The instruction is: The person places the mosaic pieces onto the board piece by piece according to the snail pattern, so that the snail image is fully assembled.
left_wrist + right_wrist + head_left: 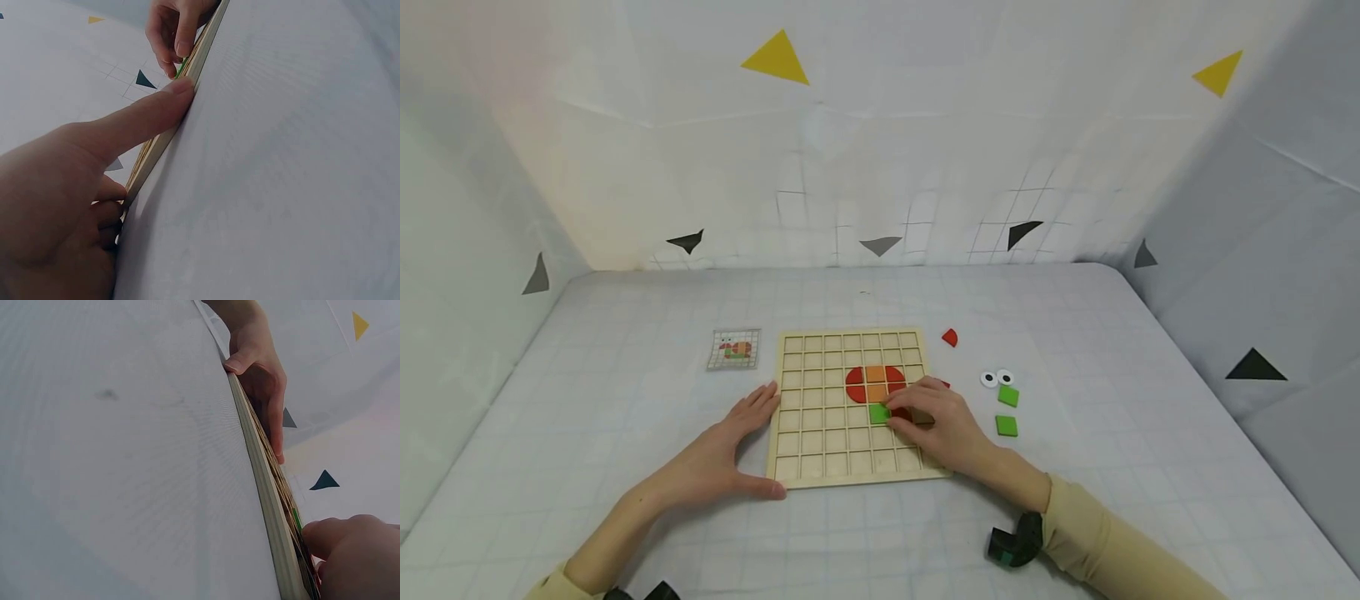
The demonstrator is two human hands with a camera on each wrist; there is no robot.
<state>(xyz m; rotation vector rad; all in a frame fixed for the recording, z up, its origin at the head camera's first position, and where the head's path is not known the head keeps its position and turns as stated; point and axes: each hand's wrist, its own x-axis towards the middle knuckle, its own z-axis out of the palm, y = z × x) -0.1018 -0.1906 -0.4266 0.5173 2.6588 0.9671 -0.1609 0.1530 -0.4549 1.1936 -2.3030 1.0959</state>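
Right hand [943,421] is reaching over the board [835,482] from its right side, thumb and finger pinching a green tile [877,414]. Tile is lying right of the board's middle, at these fingertips; being square, it is showing no long axis. Whether it is sitting flush in its cell, I cannot tell. Left hand [737,442] is the farther one, lying spread along the board's left edge, thumb touching the near corner, grasping nothing. The board's cells are holding orange squares [876,374] with red pieces [855,385] either side. Right of the board, a red wedge [951,337], eye discs [988,379] and spare green squares [1007,426] are lying loose; left, a picture card [733,349].
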